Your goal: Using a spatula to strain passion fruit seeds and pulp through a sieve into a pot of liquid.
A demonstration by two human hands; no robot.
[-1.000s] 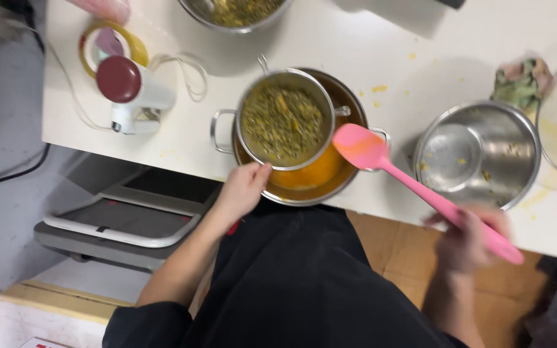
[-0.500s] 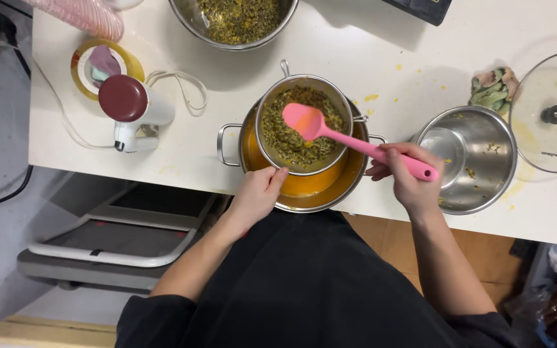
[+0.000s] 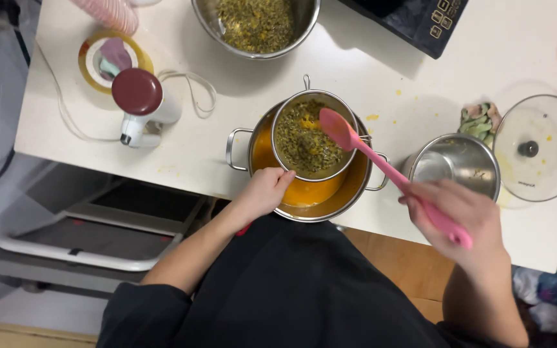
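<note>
A steel pot of orange liquid stands at the near edge of the white table. A round metal sieve full of dark seedy pulp rests over it. My left hand grips the sieve at its near side, where a red handle shows below the wrist. My right hand holds a pink spatula, whose blade lies over the sieve's right rim above the pulp.
An empty steel pot and a glass lid sit to the right, with a crumpled cloth behind. A bowl of seedy pulp, an induction cooker, and a white blender with dark red cap stand further back.
The spatula blade moved from the sieve's middle toward its right rim, and my right hand drew back toward me. My left hand stayed on the sieve's handle.
</note>
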